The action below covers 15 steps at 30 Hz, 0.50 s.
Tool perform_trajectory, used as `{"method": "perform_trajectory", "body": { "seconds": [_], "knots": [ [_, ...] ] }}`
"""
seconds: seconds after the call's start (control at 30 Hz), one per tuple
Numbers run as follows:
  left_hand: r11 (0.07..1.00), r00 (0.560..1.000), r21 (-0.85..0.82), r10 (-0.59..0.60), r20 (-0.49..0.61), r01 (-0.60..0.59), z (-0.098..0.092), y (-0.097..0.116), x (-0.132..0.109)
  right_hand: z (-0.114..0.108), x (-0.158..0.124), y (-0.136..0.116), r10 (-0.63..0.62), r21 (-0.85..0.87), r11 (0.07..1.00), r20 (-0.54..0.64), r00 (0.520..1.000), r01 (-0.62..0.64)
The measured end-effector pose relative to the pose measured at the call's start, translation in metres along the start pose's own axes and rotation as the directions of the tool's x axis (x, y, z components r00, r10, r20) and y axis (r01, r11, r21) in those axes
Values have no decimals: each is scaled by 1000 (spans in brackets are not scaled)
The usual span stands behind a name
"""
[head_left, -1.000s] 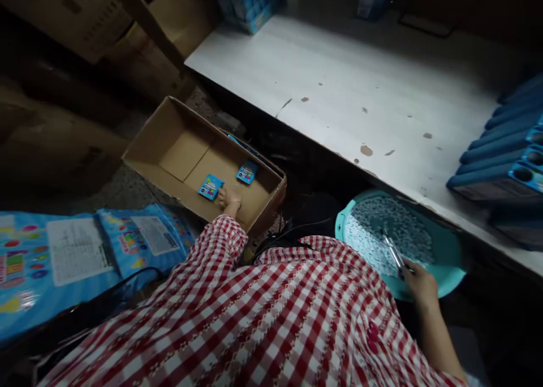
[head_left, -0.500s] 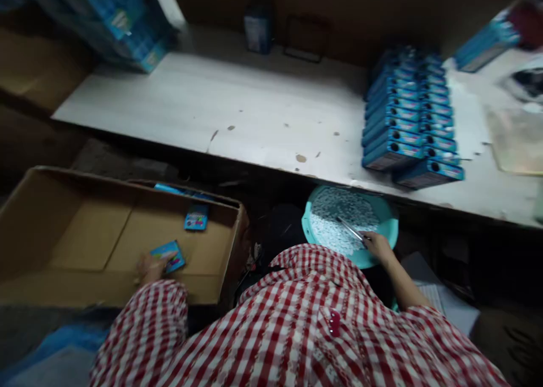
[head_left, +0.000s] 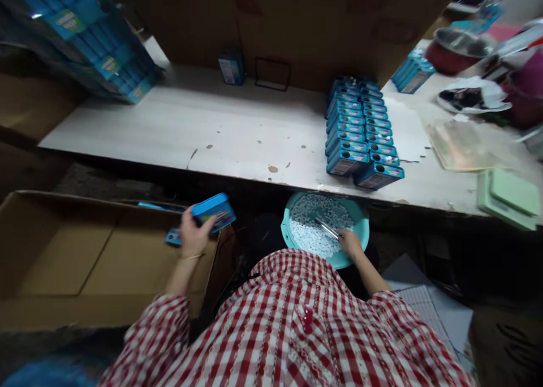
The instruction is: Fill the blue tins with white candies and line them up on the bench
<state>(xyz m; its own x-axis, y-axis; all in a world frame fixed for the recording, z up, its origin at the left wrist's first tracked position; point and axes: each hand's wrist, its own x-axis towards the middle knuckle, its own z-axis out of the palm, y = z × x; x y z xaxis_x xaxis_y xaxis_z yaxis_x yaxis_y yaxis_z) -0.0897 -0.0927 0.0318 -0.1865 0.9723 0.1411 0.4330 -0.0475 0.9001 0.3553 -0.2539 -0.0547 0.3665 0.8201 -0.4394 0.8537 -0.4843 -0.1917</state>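
Observation:
My left hand (head_left: 195, 235) grips a small blue box (head_left: 214, 211) with coloured print, raised over the right end of an open cardboard carton (head_left: 95, 262). Behind that hand, another blue box (head_left: 173, 237) lies inside the carton, partly covered. My right hand (head_left: 350, 243) is closed around the handle of a metal utensil (head_left: 328, 228); its far end rests among small white pieces (head_left: 314, 237), so its exact kind is hidden. These pieces fill much of a turquoise basin (head_left: 362, 228) in front of my body, below the table edge.
Two rows of blue boxes (head_left: 345, 163) stand on the white table (head_left: 237, 143). Blue packs (head_left: 110, 64) are stacked at its left end. A single blue box (head_left: 232, 67) stands by a brown panel. At right are a green case (head_left: 509, 197) and a metal bowl (head_left: 460, 44).
My left hand has lifted a blue box up and to the right from inside the carton. My right hand still holds the utensil in the basin. The camera view has shifted right.

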Motion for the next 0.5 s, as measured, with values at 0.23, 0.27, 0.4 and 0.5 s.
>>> {"method": "perform_trajectory", "body": {
  "seconds": [0.23,0.27,0.4,0.5],
  "knots": [
    [945,878,-297,253,406,-135,107,78,-47,-4,-4,-12,-44,-35,998,19,999,45],
    [947,879,-313,209,429,-72,115,81,-51,-6,-4,-13,-40,-24,999,18,999,40],
    [823,825,-376,-182,536,426,142,93,-58,-13,-1,-14,-24,11,1000,-4,1000,24],
    [639,654,-306,-422,627,706,154,99,-61,-17,2,-15,-30,42,999,3,1000,30]
  ]
}}
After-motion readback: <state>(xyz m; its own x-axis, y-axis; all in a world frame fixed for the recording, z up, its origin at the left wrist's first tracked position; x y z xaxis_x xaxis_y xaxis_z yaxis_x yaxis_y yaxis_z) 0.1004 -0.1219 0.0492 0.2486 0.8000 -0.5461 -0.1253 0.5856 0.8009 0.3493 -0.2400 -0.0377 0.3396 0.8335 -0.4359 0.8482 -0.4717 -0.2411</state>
